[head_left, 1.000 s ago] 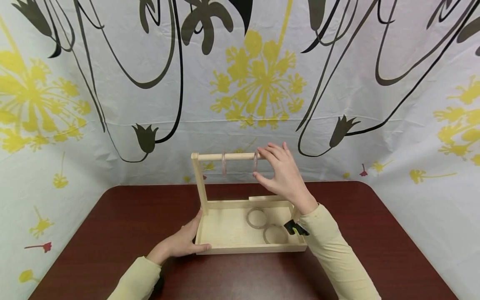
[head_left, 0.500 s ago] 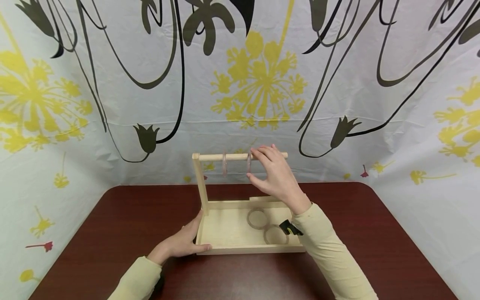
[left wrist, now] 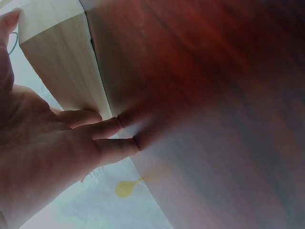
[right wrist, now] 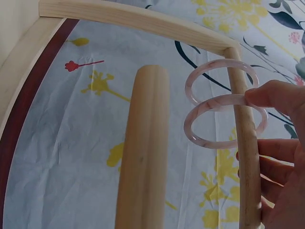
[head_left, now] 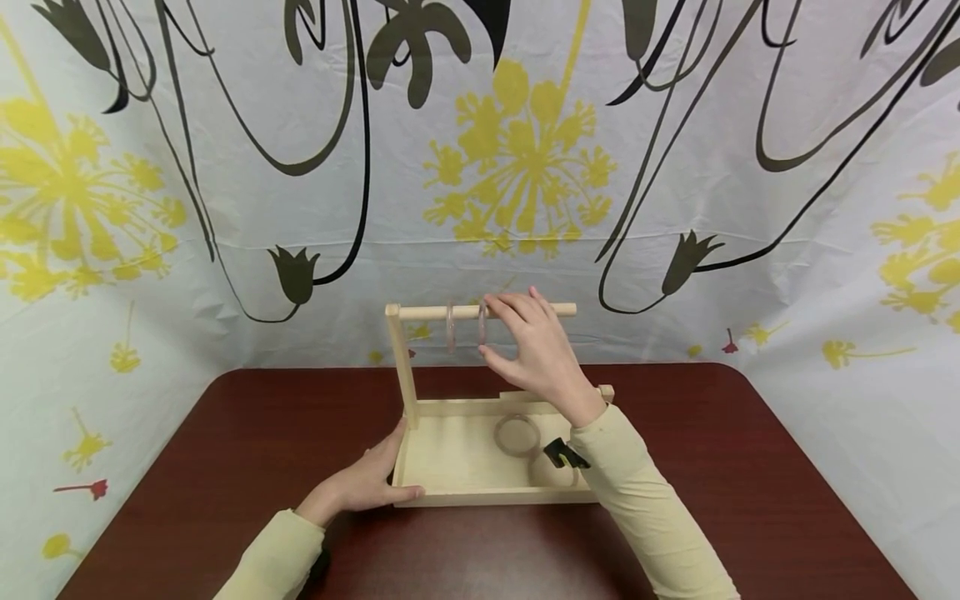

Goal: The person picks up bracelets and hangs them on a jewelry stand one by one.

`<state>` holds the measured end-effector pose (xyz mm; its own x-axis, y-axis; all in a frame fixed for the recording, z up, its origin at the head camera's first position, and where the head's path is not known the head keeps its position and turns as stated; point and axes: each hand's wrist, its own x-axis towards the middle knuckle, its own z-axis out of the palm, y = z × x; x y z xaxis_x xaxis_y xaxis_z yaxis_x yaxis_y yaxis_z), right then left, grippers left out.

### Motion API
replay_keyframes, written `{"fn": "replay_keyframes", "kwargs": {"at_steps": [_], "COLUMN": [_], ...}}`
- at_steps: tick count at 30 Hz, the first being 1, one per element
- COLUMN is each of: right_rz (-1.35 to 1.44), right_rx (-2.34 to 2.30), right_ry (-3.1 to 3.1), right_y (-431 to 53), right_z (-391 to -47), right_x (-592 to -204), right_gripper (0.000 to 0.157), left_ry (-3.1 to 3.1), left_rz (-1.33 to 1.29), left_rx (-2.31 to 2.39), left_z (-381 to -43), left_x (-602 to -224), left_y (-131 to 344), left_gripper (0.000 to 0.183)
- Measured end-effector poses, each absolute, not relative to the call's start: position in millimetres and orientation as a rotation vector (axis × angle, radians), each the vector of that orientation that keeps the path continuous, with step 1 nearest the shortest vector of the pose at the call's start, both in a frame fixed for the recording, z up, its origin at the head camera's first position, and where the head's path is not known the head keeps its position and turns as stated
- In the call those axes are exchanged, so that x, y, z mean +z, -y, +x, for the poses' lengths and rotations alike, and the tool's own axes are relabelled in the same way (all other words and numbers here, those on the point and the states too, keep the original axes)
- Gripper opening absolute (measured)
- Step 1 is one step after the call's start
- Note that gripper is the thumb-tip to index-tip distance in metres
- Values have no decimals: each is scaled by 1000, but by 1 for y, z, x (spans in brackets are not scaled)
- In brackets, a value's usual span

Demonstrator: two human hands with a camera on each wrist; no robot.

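Note:
A light wooden stand, made of a shallow tray (head_left: 457,501) with a horizontal rod (head_left: 553,309) on a left upright (head_left: 403,367), sits on the table. My right hand (head_left: 542,346) pinches a pale pink translucent bangle (head_left: 482,327) that encircles the rod, as the right wrist view confirms. Just left of it, a second bangle (head_left: 450,329) hangs on the same rod. Two more bangles lie in the tray: one (head_left: 497,435) towards the back, another (head_left: 534,482) partly behind my right cuff. My left hand (head_left: 363,482) rests against the tray's left end, thumb over the front rim, fingers fairly straight.
A second, rounded wooden post (right wrist: 143,143) rises close to the camera in the right wrist view. Dark red-brown table (head_left: 247,450) surrounds the tray. Behind it hangs a white flower-patterned cloth (head_left: 420,200).
My right hand has slid the bangle leftwards along the rod, closer to the hanging one. More of the rod's right end shows. My left hand has stayed in place.

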<state>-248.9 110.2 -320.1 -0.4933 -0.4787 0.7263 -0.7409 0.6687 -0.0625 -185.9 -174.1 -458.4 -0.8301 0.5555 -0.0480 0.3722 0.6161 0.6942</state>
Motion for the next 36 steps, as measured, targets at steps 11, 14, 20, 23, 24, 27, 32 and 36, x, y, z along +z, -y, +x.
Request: {"fn": "replay_keyframes", "kwargs": {"at_steps": [11,14,20,23,24,27,32,36], "right_rz": [934,938,971,993,1003,1019,986,932], "right_rx": [466,468,501,529,538,570,673,788], "right_ry": [2226,2223,2188,2148,2134,2094,2051,2021], "right_y": [-109,-110,-112,-114,-115,-119,-130,-137], "right_z": [-248,-249,-248,-246,-245,-242,-231,-221], "right_x": [-319,-319,-320,-321,-321,-324,-333,-342], "right_gripper": [60,60,63,64,64,63,58,54], "left_ry": [-2574,-2576,-2570,-2568,-2569,-2584,-2669,-2765], "left_rz": [763,762,752,746,744,757,750,757], "left_rx": [1043,1042,1037,1045,1047,1059,1025,986], "left_z": [-185,-185,-186,-186,-186,-185,-179,-173], "left_x": [-458,-458,-459,-459,-459,-457,-451,-447], "left_y": [174,174,175,176,176,177,173,163], "left_gripper": [108,109,109,109,109,108,104,97]}}
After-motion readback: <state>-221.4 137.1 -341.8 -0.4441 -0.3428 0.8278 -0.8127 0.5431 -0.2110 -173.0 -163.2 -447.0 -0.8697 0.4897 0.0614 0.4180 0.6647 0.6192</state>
